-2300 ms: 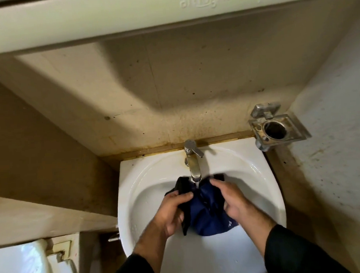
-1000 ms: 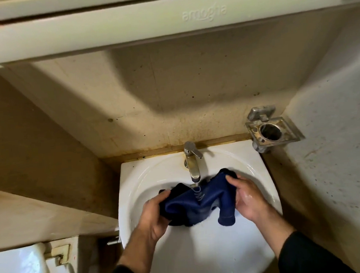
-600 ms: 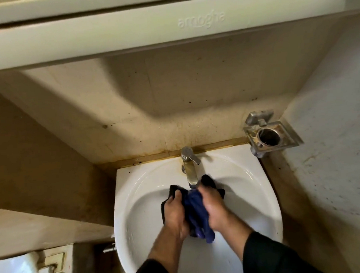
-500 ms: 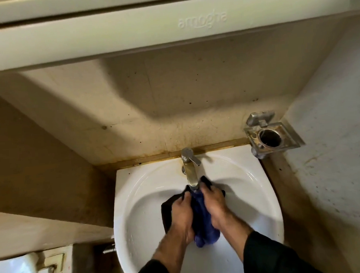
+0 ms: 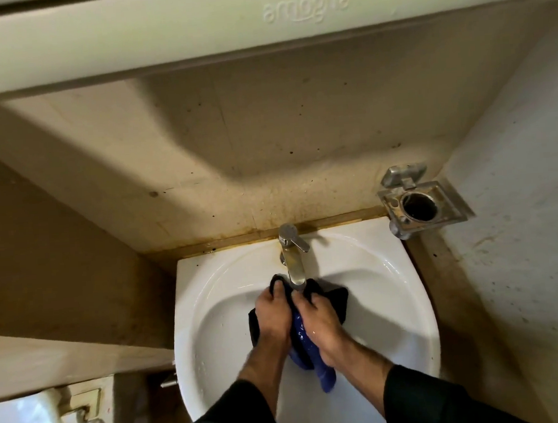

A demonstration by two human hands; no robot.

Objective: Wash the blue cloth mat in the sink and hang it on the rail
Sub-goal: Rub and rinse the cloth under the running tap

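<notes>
A dark blue, wet, bunched cloth mat (image 5: pixel 303 344) sits squeezed between both hands over the bowl of the glossy white ceramic sink (image 5: pixel 403 288), just below the spout of the steel tap (image 5: pixel 293 262) at the sink's back edge. The left hand (image 5: pixel 273 323) and right hand (image 5: pixel 320 323), knuckles up and side by side, curl their fingers tightly around the fabric. A square metal holder (image 5: pixel 421 202) hangs beside the back right corner.

hands (image 5: pixel 274 319) hide most of cloth mat (image 5: pixel 303 340).
</notes>
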